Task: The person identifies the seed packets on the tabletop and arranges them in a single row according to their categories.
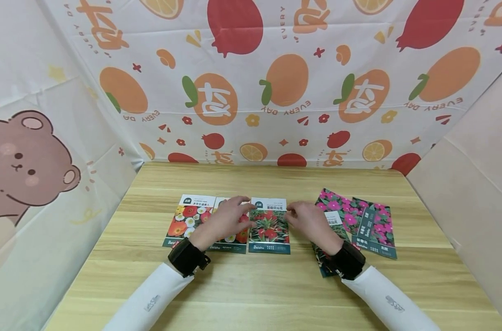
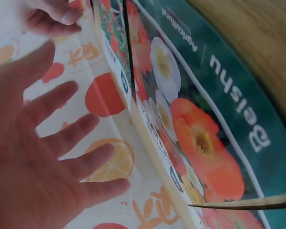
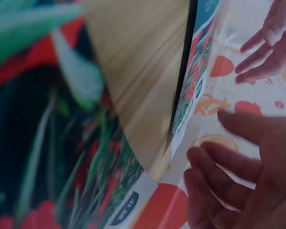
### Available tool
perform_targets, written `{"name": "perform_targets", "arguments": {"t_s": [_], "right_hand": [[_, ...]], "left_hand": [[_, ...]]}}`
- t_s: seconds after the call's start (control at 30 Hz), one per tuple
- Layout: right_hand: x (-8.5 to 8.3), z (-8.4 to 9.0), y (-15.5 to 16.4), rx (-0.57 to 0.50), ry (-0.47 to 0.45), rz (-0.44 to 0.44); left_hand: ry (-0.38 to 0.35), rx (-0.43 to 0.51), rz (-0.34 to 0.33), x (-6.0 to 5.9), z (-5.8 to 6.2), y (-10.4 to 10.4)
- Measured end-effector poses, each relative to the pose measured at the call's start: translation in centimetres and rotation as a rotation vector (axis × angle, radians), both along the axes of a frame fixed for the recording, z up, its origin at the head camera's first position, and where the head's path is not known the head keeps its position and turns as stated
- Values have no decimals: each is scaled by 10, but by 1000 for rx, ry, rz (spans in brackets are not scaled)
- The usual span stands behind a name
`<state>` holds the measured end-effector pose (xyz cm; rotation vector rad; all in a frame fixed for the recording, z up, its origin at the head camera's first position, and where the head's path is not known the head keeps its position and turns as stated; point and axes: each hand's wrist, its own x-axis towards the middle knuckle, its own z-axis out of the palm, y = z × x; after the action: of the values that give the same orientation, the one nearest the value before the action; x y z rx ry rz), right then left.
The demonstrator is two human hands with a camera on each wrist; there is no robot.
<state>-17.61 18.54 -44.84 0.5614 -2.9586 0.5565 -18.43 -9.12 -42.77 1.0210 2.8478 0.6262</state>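
Note:
My left hand (image 1: 228,217) is spread above the orange-and-white poppy seed packet (image 1: 236,236), its fingertips near the left edge of a red-flowered seed packet (image 1: 269,227). In the left wrist view the fingers (image 2: 69,136) are straight and hold nothing. Beside that red packet's upper right edge is my right hand (image 1: 310,221); the right wrist view shows its fingers (image 3: 224,167) loosely bent around nothing. Whether its fingertips touch the packet I cannot tell. Under the right wrist lies another red-flowered packet (image 1: 334,218), partly covered by the hand and wristband.
A second poppy packet (image 1: 189,216) lies at the row's left end. On the right, pink-flowered packets (image 1: 383,225) overlap at angles. The wooden table (image 1: 259,294) meets a fruit-print cloth (image 1: 251,133) at its back edge.

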Motion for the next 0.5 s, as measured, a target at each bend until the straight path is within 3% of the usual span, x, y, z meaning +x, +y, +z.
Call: {"name": "perform_targets", "arguments": {"t_s": [0.1, 0.17, 0.33, 0.5], "right_hand": [[0, 0, -3, 145, 1, 91], [-1, -1, -4, 195, -60, 138], [-3, -4, -4, 193, -190, 174], [-5, -4, -3, 186, -230, 191]], "left_hand": [[-61, -86, -26, 2, -3, 1], [-104, -121, -33, 2, -4, 1], [-159, -159, -47, 2, -7, 3], [-198, -167, -54, 2, -7, 4]]}}
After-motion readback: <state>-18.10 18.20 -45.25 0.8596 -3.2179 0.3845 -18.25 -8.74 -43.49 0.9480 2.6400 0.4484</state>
